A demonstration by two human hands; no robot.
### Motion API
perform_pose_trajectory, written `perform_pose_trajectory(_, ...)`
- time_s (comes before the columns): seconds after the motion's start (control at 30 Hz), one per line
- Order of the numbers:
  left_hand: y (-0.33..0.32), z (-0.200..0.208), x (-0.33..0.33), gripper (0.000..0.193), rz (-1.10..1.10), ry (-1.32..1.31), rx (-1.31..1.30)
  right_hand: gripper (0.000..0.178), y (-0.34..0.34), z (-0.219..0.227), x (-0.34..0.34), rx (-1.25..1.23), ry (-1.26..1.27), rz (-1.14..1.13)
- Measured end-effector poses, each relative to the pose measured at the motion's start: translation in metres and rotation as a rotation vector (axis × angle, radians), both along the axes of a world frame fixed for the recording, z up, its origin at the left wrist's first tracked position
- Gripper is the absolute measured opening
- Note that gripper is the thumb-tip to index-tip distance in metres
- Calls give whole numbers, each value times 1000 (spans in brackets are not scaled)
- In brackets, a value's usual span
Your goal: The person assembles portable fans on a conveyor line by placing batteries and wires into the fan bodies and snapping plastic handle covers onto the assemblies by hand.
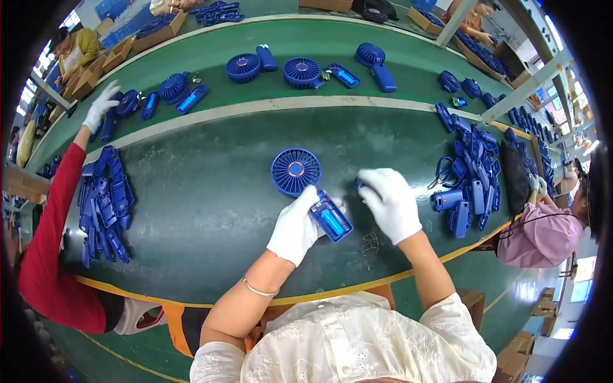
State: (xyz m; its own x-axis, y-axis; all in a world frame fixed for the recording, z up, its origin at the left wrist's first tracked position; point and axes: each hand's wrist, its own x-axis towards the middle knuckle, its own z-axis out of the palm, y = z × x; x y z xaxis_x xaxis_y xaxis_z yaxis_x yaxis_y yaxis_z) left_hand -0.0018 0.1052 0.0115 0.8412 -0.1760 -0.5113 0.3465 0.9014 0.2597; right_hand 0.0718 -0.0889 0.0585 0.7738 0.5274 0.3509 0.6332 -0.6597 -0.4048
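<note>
My left hand [295,220], in a white glove, grips the opened blue handle [333,218] of a small handheld fan. A bright blue battery and small electronics show inside the handle. Just beyond it, the round fan head [295,172] lies on the table with its grille up; whether it is wired to the handle is hidden. To the right, my gloved right hand [391,204] hovers with curled fingers, apart from the handle. A small dark blue piece [359,184] shows at its fingertips, too small to name.
Blue handle shells lie piled at the right [476,172] and left [105,207] of the green table [211,217]. Scissors [442,171] rest by the right pile. Beyond a pale ledge, a green belt [217,92] carries several fans. A red-sleeved co-worker [54,223] reaches there; another sits at right.
</note>
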Motion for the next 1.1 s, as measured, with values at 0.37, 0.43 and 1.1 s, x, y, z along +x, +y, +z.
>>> perform_pose_trajectory(0.37,1,-1,-9,28,-96,-166,195,6,37,0,7,-51,105,452)
perform_pose_trajectory(0.43,4,3,-11,29,-144,-187,204,7,35,-1,13,-98,144,488)
perform_pose_trajectory(1.1,6,-11,-11,30,-234,-190,475,6,29,-21,4,-10,45,468)
